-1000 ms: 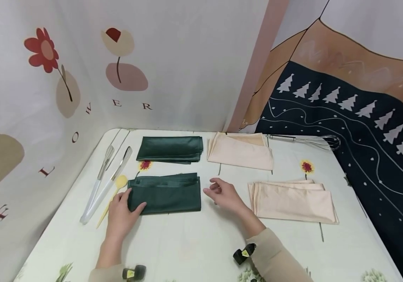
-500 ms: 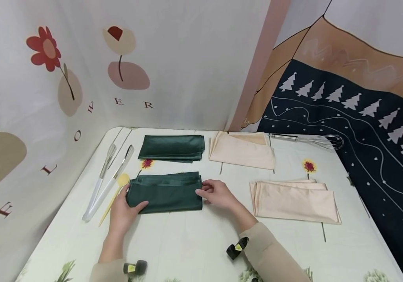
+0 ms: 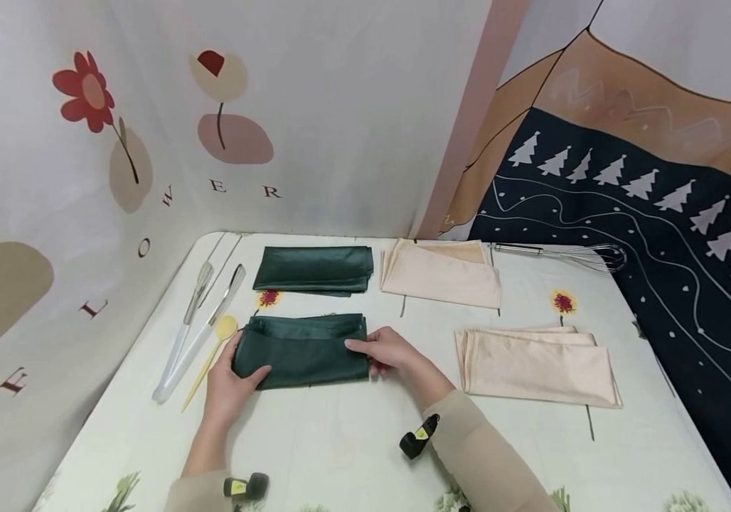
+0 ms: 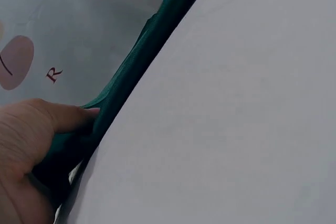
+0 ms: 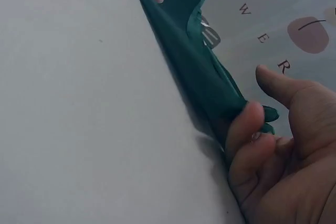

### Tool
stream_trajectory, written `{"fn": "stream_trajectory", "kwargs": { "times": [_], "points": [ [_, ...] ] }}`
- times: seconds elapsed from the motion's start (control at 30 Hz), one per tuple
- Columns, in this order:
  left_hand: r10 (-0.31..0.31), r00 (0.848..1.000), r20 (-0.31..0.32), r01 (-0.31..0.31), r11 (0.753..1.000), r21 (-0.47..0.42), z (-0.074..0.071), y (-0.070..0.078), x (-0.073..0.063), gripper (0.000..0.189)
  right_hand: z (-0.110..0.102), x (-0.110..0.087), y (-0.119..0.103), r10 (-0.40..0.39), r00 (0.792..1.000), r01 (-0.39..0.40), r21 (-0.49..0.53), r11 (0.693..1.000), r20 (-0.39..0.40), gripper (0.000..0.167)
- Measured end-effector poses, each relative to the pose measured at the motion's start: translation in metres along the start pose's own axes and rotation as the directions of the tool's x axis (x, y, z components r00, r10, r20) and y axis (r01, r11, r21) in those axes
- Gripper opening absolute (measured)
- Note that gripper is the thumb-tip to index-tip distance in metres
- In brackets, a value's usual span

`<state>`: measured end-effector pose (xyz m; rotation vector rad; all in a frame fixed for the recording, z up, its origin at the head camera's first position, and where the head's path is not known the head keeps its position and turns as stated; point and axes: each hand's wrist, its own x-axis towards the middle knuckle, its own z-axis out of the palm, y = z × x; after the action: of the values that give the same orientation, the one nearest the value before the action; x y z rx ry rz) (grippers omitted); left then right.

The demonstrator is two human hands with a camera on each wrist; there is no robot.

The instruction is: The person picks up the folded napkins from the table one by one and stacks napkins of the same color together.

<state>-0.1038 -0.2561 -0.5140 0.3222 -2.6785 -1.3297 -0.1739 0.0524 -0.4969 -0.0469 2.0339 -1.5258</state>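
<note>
A dark green folded cloth (image 3: 308, 359) lies at the front left of the table, slightly bowed between both hands. My left hand (image 3: 227, 384) grips its left end, thumb on top and fingers round the edge. At the right end my right hand (image 3: 394, 355) holds the edge, thumb over the top in the head view and fingers curled beneath. From the right wrist, the curled fingers (image 5: 247, 129) press against the cloth's end while the thumb looks lifted off it. In the left wrist view the thumb (image 4: 73, 116) presses on the cloth's surface.
Behind lies another green folded cloth (image 3: 314, 269). Two cream folded cloths, one at the back (image 3: 439, 277) and one at right (image 3: 538, 366), lie beyond my right hand. Tongs (image 3: 195, 334) and a yellow spoon (image 3: 212, 355) lie left; a whisk (image 3: 564, 254) lies back right.
My right hand has moved left from beside the green cloth and taken hold of its right end. The left hand keeps its grip, and the cloth's left end is now slightly raised.
</note>
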Motion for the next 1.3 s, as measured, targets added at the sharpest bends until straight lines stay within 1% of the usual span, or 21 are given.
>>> {"fn": "stream_trajectory", "kwargs": {
  "times": [0.07, 0.1, 0.17, 0.23, 0.33, 0.4, 0.5, 0.57, 0.63, 0.73, 0.77, 0.8, 0.83, 0.87, 0.93, 0.97, 1.0, 1.07, 1.17, 1.23, 1.3],
  "points": [
    [-0.055, 0.998, 0.007, 0.055, 0.997, -0.046, -0.001, 0.002, 0.000, 0.092, 0.000, 0.001, 0.000, 0.022, 1.000, -0.022, -0.009, 1.000, 0.020, 0.050],
    [-0.095, 0.995, 0.013, 0.095, 0.992, -0.079, -0.002, 0.003, 0.000, 0.095, 0.000, 0.002, 0.000, 0.022, 0.999, -0.022, -0.015, 1.000, 0.026, 0.051],
    [-0.185, 0.982, 0.029, 0.187, 0.971, -0.146, -0.003, 0.005, 0.001, 0.100, 0.000, 0.003, 0.001, 0.018, 0.999, -0.018, -0.018, 1.000, 0.037, 0.050],
    [-0.263, 0.964, 0.043, 0.266, 0.939, -0.220, -0.006, 0.007, 0.003, 0.100, 0.000, 0.003, 0.002, 0.000, 0.999, 0.001, -0.011, 1.000, 0.045, 0.039],
    [-0.338, 0.938, 0.077, 0.344, 0.877, -0.336, -0.008, 0.009, 0.006, 0.091, -0.001, 0.003, 0.003, -0.048, 0.997, 0.049, -0.015, 0.999, 0.056, 0.019],
    [-0.361, 0.927, 0.099, 0.368, 0.832, -0.415, -0.009, 0.010, 0.008, 0.084, -0.001, 0.003, 0.004, -0.084, 0.994, 0.085, -0.023, 0.996, 0.067, 0.013],
    [-0.371, 0.918, 0.139, 0.389, 0.778, -0.493, -0.009, 0.012, 0.010, 0.083, -0.002, 0.004, 0.006, -0.120, 0.990, 0.123, -0.034, 0.992, 0.081, 0.013],
    [-0.370, 0.914, 0.166, 0.400, 0.751, -0.526, -0.009, 0.013, 0.010, 0.083, -0.002, 0.003, 0.007, -0.129, 0.988, 0.133, -0.041, 0.990, 0.085, 0.012],
    [-0.372, 0.907, 0.197, 0.414, 0.706, -0.574, -0.009, 0.014, 0.010, 0.079, -0.002, 0.002, 0.008, -0.130, 0.988, 0.134, -0.045, 0.990, 0.088, 0.011],
    [-0.373, 0.902, 0.218, 0.419, 0.634, -0.651, -0.007, 0.014, 0.009, 0.064, -0.002, 0.001, 0.010, -0.129, 0.988, 0.134, -0.051, 0.990, 0.090, 0.012],
    [-0.370, 0.904, 0.215, 0.413, 0.627, -0.660, -0.007, 0.014, 0.009, 0.058, -0.002, 0.001, 0.010, -0.128, 0.988, 0.133, -0.050, 0.990, 0.089, 0.012],
    [-0.363, 0.910, 0.200, 0.399, 0.638, -0.658, -0.007, 0.013, 0.008, 0.052, -0.001, 0.000, 0.011, -0.127, 0.988, 0.132, -0.048, 0.990, 0.087, 0.012],
    [-0.355, 0.918, 0.177, 0.382, 0.670, -0.637, -0.007, 0.012, 0.007, 0.047, -0.001, 0.000, 0.011, -0.127, 0.989, 0.131, -0.045, 0.990, 0.083, 0.012],
    [-0.346, 0.926, 0.154, 0.366, 0.715, -0.596, -0.008, 0.011, 0.006, 0.043, 0.000, 0.000, 0.012, -0.125, 0.989, 0.128, -0.040, 0.991, 0.075, 0.012],
    [-0.329, 0.938, 0.110, 0.340, 0.812, -0.474, -0.009, 0.009, 0.004, 0.039, 0.001, -0.001, 0.013, -0.121, 0.991, 0.122, -0.031, 0.992, 0.050, 0.012],
    [-0.317, 0.943, 0.097, 0.328, 0.852, -0.407, -0.009, 0.007, 0.003, 0.040, 0.002, -0.001, 0.014, -0.118, 0.992, 0.119, -0.026, 0.993, 0.034, 0.011],
    [-0.310, 0.947, 0.084, 0.319, 0.879, -0.354, -0.009, 0.006, 0.003, 0.040, 0.002, -0.002, 0.015, -0.121, 0.993, 0.121, -0.027, 0.992, 0.019, 0.011],
    [-0.308, 0.949, 0.072, 0.316, 0.902, -0.293, -0.009, 0.003, 0.002, 0.039, 0.002, -0.003, 0.016, -0.124, 0.992, 0.124, -0.027, 0.992, -0.003, 0.011],
    [-0.312, 0.949, 0.038, 0.308, 0.901, -0.304, -0.006, 0.002, 0.004, 0.038, 0.002, -0.004, 0.017, -0.150, 0.988, 0.148, -0.055, 0.987, -0.027, 0.013],
    [-0.314, 0.949, 0.008, 0.300, 0.900, -0.315, -0.003, 0.002, 0.005, 0.039, 0.002, -0.005, 0.017, -0.166, 0.985, 0.163, -0.076, 0.984, -0.044, 0.018],
    [-0.310, 0.951, -0.016, 0.291, 0.910, -0.296, -0.002, 0.003, 0.007, 0.043, 0.001, -0.005, 0.017, -0.181, 0.981, 0.174, -0.096, 0.980, -0.064, 0.025]
  ]
}}
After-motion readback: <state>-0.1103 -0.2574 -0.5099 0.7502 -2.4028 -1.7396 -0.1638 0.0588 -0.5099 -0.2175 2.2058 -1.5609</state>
